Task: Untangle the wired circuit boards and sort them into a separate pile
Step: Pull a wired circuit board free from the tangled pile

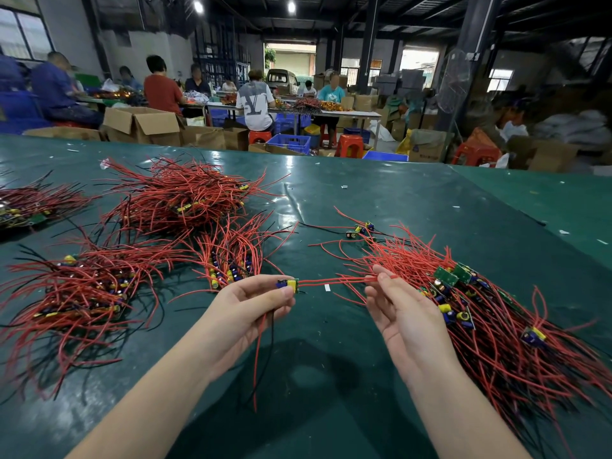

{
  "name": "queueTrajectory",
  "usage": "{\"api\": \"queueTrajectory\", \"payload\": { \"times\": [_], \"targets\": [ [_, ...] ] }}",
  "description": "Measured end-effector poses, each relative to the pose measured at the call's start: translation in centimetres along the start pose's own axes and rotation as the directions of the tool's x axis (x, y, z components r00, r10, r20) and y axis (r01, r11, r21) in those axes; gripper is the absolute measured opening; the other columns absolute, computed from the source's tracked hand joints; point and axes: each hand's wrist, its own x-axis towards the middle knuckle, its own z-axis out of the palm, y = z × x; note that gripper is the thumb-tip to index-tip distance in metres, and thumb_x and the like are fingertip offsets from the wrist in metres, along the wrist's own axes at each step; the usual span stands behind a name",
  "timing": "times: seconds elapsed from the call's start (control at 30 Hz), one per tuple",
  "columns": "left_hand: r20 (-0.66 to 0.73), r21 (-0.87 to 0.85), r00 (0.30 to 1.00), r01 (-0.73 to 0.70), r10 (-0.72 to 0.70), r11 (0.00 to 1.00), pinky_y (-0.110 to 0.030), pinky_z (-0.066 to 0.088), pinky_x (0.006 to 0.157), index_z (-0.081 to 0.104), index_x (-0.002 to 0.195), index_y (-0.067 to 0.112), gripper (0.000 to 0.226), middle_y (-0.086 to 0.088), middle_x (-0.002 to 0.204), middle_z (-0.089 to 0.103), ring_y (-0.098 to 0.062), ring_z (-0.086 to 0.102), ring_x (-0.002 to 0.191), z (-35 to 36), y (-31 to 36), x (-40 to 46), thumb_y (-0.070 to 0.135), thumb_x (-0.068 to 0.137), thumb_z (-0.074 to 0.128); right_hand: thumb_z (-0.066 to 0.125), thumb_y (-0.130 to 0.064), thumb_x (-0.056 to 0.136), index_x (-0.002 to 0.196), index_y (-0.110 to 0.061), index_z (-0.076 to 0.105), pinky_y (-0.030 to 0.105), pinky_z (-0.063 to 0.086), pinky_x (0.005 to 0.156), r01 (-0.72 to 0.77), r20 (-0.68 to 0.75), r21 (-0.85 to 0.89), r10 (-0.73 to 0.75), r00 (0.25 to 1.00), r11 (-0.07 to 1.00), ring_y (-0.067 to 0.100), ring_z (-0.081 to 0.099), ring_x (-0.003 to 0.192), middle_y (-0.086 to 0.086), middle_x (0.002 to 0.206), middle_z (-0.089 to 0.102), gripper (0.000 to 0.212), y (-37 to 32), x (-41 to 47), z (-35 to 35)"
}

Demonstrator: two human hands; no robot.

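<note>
My left hand (255,299) pinches a small circuit board (287,284) with a yellow and a blue part. Its red and black wires hang down below the hand. Two red wires (334,280) run from this board rightward to my right hand (394,303), which pinches their ends at the fingertips. Just right of that hand lies a big tangled pile of wired boards (490,313) with red wires. A small fanned bundle of boards (231,260) lies just beyond my left hand.
More heaps of red-wired boards lie on the green table (364,200): one at the left (82,293), a large one at the back (185,200), one at the far left edge (29,207). Two loose boards (361,228) sit mid-table. Other people work at tables behind.
</note>
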Motion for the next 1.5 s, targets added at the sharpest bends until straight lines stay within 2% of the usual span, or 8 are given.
{"api": "queueTrajectory", "payload": {
  "times": [0.27,0.4,0.5,0.7,0.83,1.03,1.37,1.5],
  "targets": [
    [-0.016,0.001,0.999,0.03,-0.03,1.0,-0.016,0.054,0.059,0.078,0.077,0.008,0.018,-0.012,0.076,0.07,-0.012,0.069,0.066,0.2,-0.1,-0.1,0.011,0.059,0.075,0.055,-0.01,0.095,0.095,-0.014,0.072,0.016,0.052,0.049,0.059,-0.008,0.008,-0.059,0.998,0.998,0.005,0.064,0.052,-0.001,0.065,0.07,0.017,-0.7,0.0,-0.1],
    [0.004,-0.028,0.999,0.05,-0.05,0.998,-0.017,0.055,0.062,0.079,0.081,0.007,0.019,-0.011,0.08,0.073,-0.013,0.071,0.07,0.3,-0.2,-0.1,0.008,0.063,0.072,0.064,-0.02,0.089,0.101,-0.013,0.069,0.018,0.054,0.052,0.007,0.01,0.107,-0.008,1.0,0.994,0.009,0.066,0.056,0.004,0.078,0.074,0.015,-1.2,-0.1,0.1],
    [-0.01,-0.07,1.0,0.029,-0.03,0.997,-0.018,0.056,0.064,0.076,0.095,0.005,0.03,-0.012,0.09,0.074,-0.016,0.072,0.076,0.3,-0.1,0.0,0.006,0.066,0.069,0.073,-0.032,0.065,0.096,-0.014,0.065,0.019,0.054,0.053,-0.052,0.068,0.154,0.042,0.997,0.987,0.011,0.068,0.06,0.007,0.089,0.075,0.037,-1.4,-0.6,0.8],
    [-0.041,-0.17,0.999,0.016,-0.023,0.985,-0.018,0.056,0.063,0.07,0.097,-0.002,0.032,-0.013,0.087,0.074,-0.016,0.073,0.076,0.6,-0.2,0.1,0.003,0.066,0.068,0.076,-0.018,0.058,0.114,-0.009,0.061,0.022,0.056,0.059,-0.092,0.187,0.093,0.074,0.98,0.991,0.015,0.068,0.068,0.009,0.09,0.069,0.059,0.1,-1.4,1.7],
    [-0.042,-0.155,0.999,0.0,-0.007,0.988,-0.018,0.056,0.064,0.07,0.097,-0.001,0.034,-0.013,0.088,0.074,-0.017,0.073,0.077,0.8,-0.3,0.0,0.003,0.063,0.07,0.074,-0.014,0.062,0.098,-0.006,0.068,0.021,0.056,0.06,-0.157,0.227,-0.003,0.154,0.962,0.988,0.015,0.068,0.067,0.011,0.089,0.069,0.038,1.2,-1.9,1.8],
    [-0.013,-0.103,1.0,-0.03,0.029,0.994,-0.019,0.056,0.069,0.071,0.096,0.001,0.035,-0.013,0.091,0.073,-0.019,0.072,0.083,0.9,-0.5,-0.1,0.005,0.061,0.073,0.072,-0.014,0.064,0.074,-0.005,0.078,0.019,0.055,0.055,-0.184,0.185,0.019,0.177,0.967,0.983,0.014,0.069,0.063,0.012,0.079,0.072,0.014,1.5,-1.6,1.6],
    [-0.023,-0.066,0.998,-0.053,0.051,0.996,-0.021,0.057,0.068,0.069,0.093,0.001,0.032,-0.013,0.087,0.073,-0.021,0.072,0.08,0.8,-0.2,-0.3,0.005,0.061,0.072,0.062,-0.006,0.088,0.084,-0.005,0.074,0.019,0.055,0.054,-0.146,0.082,0.069,0.14,0.987,0.987,0.013,0.069,0.062,0.01,0.076,0.073,0.013,0.9,-0.8,0.7],
    [-0.029,-0.08,0.997,-0.067,0.065,0.995,-0.02,0.056,0.066,0.071,0.089,0.003,0.028,-0.013,0.087,0.073,-0.021,0.073,0.08,0.5,0.1,-0.3,0.004,0.061,0.072,0.063,-0.007,0.088,0.082,-0.005,0.073,0.018,0.054,0.053,-0.133,0.043,0.074,0.13,0.991,0.988,0.013,0.07,0.062,0.009,0.076,0.073,0.011,0.4,-0.4,0.3]
  ]
}}
